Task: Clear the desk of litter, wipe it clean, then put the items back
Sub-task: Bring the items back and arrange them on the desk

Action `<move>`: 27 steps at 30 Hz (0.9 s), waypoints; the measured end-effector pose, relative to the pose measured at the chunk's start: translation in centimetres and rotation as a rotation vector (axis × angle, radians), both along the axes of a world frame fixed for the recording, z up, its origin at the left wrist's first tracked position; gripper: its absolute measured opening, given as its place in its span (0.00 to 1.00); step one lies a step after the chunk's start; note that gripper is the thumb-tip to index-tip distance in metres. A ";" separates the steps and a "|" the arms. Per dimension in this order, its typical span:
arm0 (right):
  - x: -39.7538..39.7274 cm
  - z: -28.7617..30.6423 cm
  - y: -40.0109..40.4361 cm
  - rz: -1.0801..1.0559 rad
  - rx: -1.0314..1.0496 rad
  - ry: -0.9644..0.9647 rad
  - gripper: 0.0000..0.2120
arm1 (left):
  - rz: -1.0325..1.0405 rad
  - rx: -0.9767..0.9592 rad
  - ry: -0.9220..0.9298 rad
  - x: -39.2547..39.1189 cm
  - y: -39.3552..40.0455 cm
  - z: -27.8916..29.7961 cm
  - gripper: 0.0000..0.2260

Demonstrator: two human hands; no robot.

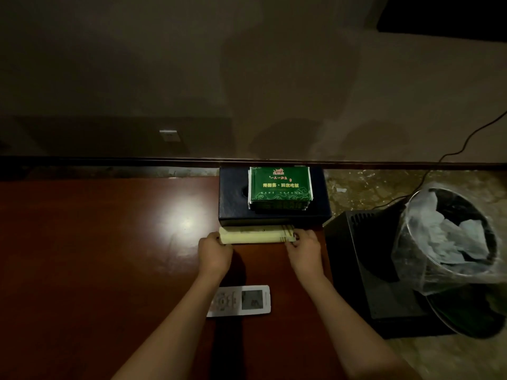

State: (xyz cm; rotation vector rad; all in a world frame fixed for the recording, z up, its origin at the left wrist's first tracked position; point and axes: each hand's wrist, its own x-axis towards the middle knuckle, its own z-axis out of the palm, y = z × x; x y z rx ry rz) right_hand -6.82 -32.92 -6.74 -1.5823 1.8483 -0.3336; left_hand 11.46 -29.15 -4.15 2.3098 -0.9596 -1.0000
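Yellow pack [256,235] betw both hands' grip, L [214,253] & R [304,249] at ends

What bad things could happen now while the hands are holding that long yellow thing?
The yellow box, held at each end by the left hand and right hand, sits close against the dark box; pushing further might shove it and tip the green packets stacked on top. The remote lies between the forearms near the desk edge, so an arm pulling back could knock it off.

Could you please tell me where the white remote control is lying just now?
The white remote control lies on the desk near its front edge, between the person's forearms, nearer than the yellow roll.
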 end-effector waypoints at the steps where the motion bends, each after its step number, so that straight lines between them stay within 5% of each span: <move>1: 0.0 0.2 0.0 -0.011 0.004 -0.015 0.18 | -0.013 0.003 -0.002 0.1 0.0 0.2 0.13; 6: -0.9 1.7 1.6 -0.004 -0.023 -0.035 0.19 | -0.023 0.015 -0.016 1.6 1.8 0.6 0.04; 11: -1.5 2.1 6.9 0.145 0.053 0.000 0.14 | 0.133 0.154 -0.121 3.9 7.8 0.7 0.08; 15: -0.3 1.0 10.4 0.191 0.199 -0.029 0.13 | 0.164 0.290 -0.035 3.6 12.2 -0.2 0.09; 27: -0.4 2.9 6.3 -0.013 0.179 -0.035 0.14 | 0.013 0.115 0.076 -0.7 6.9 0.9 0.11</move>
